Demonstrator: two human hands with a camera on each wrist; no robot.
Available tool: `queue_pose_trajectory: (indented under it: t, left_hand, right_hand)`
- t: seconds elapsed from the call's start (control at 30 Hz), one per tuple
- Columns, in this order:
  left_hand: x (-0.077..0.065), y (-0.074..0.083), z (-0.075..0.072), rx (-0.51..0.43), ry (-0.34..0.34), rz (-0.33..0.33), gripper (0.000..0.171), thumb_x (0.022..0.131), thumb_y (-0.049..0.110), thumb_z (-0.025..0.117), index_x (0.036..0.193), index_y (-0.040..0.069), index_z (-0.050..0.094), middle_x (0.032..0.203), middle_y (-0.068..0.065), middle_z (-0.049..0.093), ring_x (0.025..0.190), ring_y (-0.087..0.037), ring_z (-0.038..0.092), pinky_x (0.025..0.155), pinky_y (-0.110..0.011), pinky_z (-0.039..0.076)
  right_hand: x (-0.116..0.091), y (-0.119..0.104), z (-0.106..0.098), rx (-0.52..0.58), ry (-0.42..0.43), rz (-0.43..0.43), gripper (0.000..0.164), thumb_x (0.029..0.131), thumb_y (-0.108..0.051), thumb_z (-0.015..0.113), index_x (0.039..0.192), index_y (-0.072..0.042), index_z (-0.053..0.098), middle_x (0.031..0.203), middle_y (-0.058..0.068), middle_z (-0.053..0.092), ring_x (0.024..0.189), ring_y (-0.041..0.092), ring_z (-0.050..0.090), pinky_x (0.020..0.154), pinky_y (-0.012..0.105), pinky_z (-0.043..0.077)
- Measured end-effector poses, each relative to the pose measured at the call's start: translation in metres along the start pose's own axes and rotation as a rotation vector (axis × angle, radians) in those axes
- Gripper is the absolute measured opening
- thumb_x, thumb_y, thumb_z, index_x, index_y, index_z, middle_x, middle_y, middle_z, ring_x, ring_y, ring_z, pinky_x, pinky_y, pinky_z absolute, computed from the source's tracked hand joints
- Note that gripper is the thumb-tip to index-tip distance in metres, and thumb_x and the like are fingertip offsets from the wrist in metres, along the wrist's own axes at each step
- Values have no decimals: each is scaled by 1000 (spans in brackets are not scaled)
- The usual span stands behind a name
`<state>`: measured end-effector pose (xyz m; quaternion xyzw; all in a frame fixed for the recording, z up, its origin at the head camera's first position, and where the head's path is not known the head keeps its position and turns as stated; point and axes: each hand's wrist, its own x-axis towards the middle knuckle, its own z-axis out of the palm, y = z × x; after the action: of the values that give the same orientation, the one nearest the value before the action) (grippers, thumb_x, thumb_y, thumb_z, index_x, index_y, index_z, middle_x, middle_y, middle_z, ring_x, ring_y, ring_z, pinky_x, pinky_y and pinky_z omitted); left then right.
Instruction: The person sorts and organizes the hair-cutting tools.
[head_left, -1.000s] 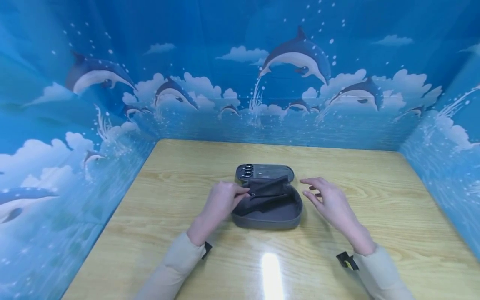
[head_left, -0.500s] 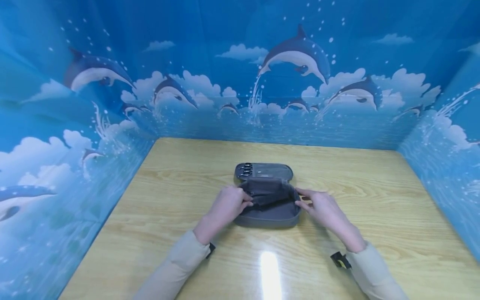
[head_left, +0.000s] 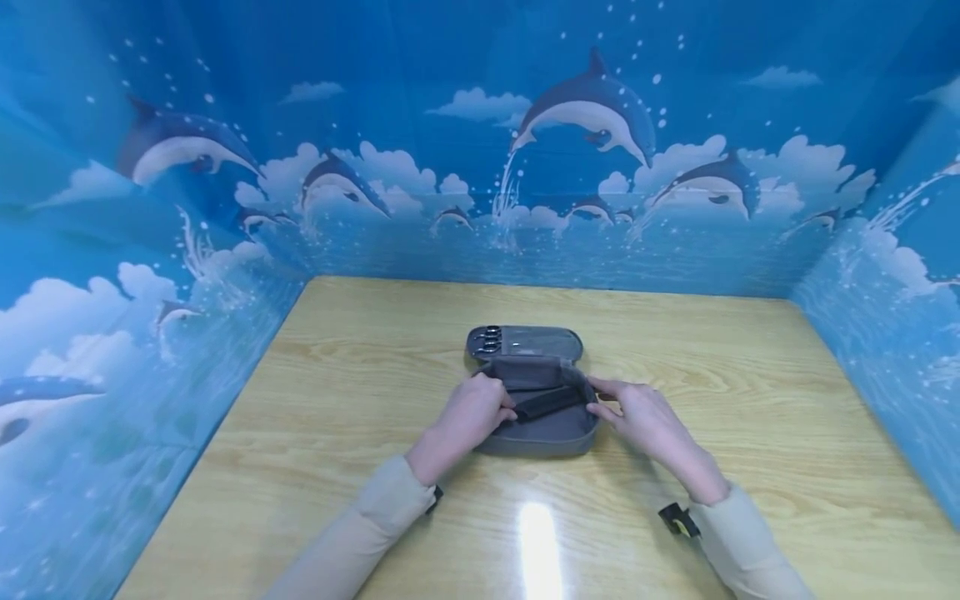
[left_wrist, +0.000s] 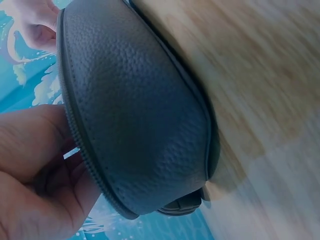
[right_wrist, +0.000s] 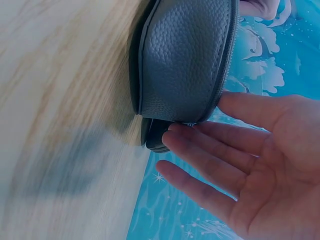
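Observation:
A grey zip case with a pebbled surface stands unzipped on the table, its lid folded back. My left hand reaches over the left rim and pinches a dark inner flap that slants across the inside; in the left wrist view, the case wall hides those fingertips. At the right rim, my right hand holds the zipper edge between thumb and index finger. Its other fingers stretch out beside the case's end.
The lid carries several shiny dark loops and a clear pocket. Under it lies a wood-grain table. Blue cloth with dolphins walls the back and both sides.
My right hand has come left from beside the case onto its right rim. The left hand has moved slightly right and down, and the inner flap now lies lower across the inside.

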<state>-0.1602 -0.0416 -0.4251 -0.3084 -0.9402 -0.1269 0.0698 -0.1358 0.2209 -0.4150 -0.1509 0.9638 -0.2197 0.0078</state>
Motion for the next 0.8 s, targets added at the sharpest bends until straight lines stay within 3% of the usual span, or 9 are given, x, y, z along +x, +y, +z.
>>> queue_pose_trajectory:
  t: [0.07, 0.17, 0.4, 0.6, 0.8]
  left_hand:
    - [0, 0, 1, -28, -1, -2, 9, 82, 26, 84, 85, 17, 84, 84, -1, 78, 77, -21, 73, 65, -36, 58]
    - [0, 0, 1, -57, 5, -13, 10, 81, 25, 86, 85, 16, 84, 84, -2, 78, 78, -21, 73, 66, -37, 58]
    - [0, -1, 3, -49, -10, -62, 13, 78, 27, 87, 85, 16, 83, 82, 1, 78, 77, -19, 72, 62, -35, 57]
    - [2, -2, 6, -58, 1, -88, 20, 73, 28, 91, 75, 16, 75, 71, 6, 71, 66, -12, 65, 57, -29, 53]
    - [4, -4, 9, -53, 23, -97, 27, 69, 29, 93, 68, 17, 68, 64, 8, 65, 60, -12, 61, 51, -29, 48]
  right_hand:
    - [0, 0, 0, 4, -4, 1, 45, 98, -23, 68, 137, -1, 61, 107, 16, 74, 47, 11, 34, 46, 28, 30]
    - [0, 0, 0, 4, -2, -4, 45, 98, -22, 69, 137, -1, 62, 99, 13, 75, 45, 10, 30, 44, 27, 29]
    - [0, 0, 1, 4, 0, -9, 45, 97, -22, 69, 137, -1, 62, 102, 16, 75, 45, 9, 30, 44, 26, 29]
    - [0, 0, 1, 13, -12, 2, 46, 98, -22, 69, 138, -2, 61, 79, 6, 70, 45, 9, 27, 43, 26, 28]
    - [0, 1, 1, 24, -9, -2, 46, 97, -21, 70, 137, -1, 61, 106, 19, 75, 45, 9, 30, 42, 25, 29]
